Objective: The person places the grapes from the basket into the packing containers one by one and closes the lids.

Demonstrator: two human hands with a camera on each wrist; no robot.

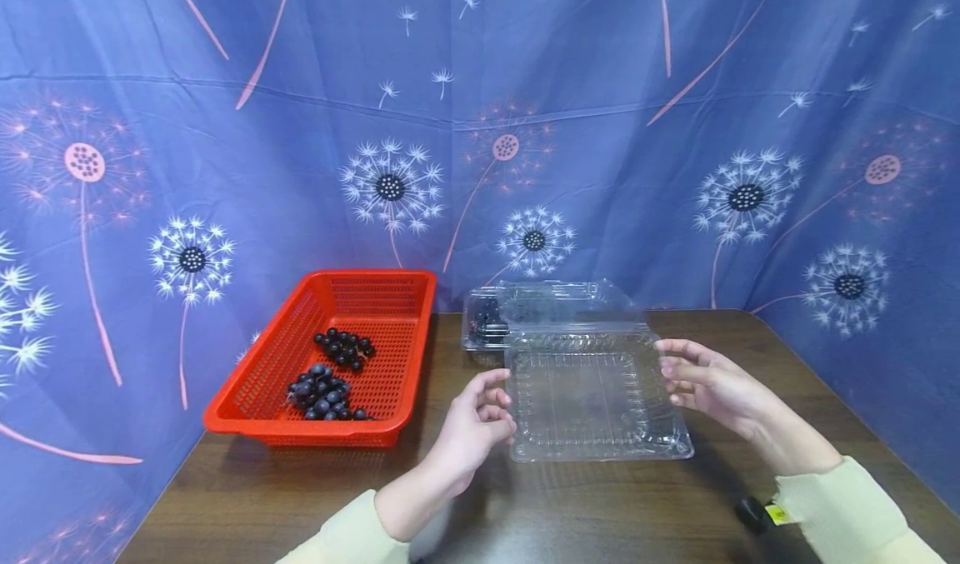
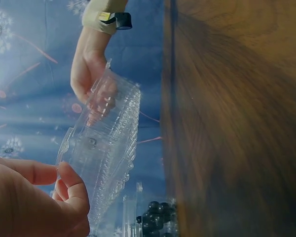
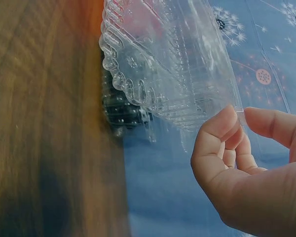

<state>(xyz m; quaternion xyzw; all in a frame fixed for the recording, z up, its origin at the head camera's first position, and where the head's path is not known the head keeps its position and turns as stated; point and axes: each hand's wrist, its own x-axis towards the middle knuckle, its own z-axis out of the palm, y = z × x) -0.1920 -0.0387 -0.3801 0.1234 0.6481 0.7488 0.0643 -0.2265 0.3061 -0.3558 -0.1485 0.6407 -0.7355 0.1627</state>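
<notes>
A clear plastic clamshell box (image 1: 585, 397) is held up over the table between both hands, tilted, with nothing inside it. My left hand (image 1: 474, 422) pinches its left edge between thumb and fingers; the left wrist view shows this left hand (image 2: 44, 197) at the rim. On the opposite side, my right hand (image 1: 712, 385) pinches the box's edge, and the right wrist view shows the right hand's (image 3: 256, 168) thumb and index finger meeting there. Behind the held box stands another clear box (image 1: 474, 328) with black grapes (image 1: 489, 314) inside, partly hidden.
A red plastic basket (image 1: 420, 339) stands on the left of the wooden table (image 1: 600, 514), holding bunches of black grapes (image 1: 322, 393). A blue dandelion-patterned cloth (image 1: 600, 172) hangs behind the table. A black device with a yellow label (image 1: 778, 514) sits by the right sleeve.
</notes>
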